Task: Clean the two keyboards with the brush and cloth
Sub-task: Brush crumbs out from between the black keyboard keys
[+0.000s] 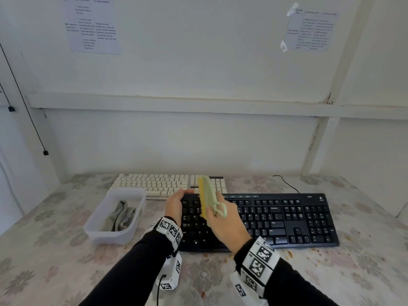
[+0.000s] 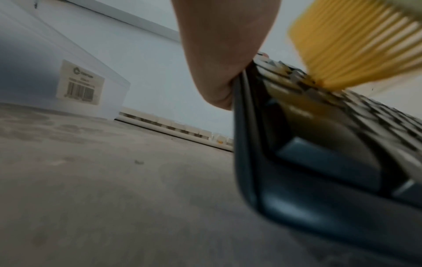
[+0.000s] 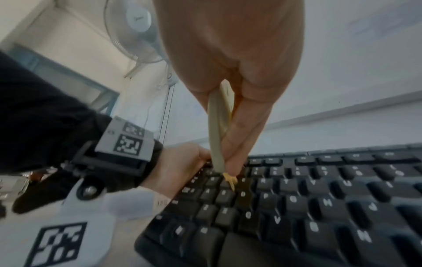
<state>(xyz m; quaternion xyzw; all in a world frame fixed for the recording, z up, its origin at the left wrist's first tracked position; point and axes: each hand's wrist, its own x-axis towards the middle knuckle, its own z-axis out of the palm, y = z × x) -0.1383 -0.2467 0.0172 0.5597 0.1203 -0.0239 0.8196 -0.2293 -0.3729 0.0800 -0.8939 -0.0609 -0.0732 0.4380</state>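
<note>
The right hand (image 1: 223, 221), nearest the head camera, gripped the pale green brush (image 1: 208, 195) by its handle, yellow bristles touching the left-side keys of the black keyboard (image 1: 287, 219). The left hand (image 1: 175, 205) clasped that keyboard's far left corner, thumb curled over the edge. The white keyboard (image 1: 154, 184) lay just behind it. The grey cloth (image 1: 120, 216) sat crumpled in a clear plastic tub (image 1: 97, 234) to the left, on the flowered table (image 1: 55, 272)

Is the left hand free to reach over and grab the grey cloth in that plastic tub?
Probably not at once: the left hand grips the black keyboard at its left end. The cloth lies uncovered in the open tub just beside it, so letting go would clear the way.
</note>
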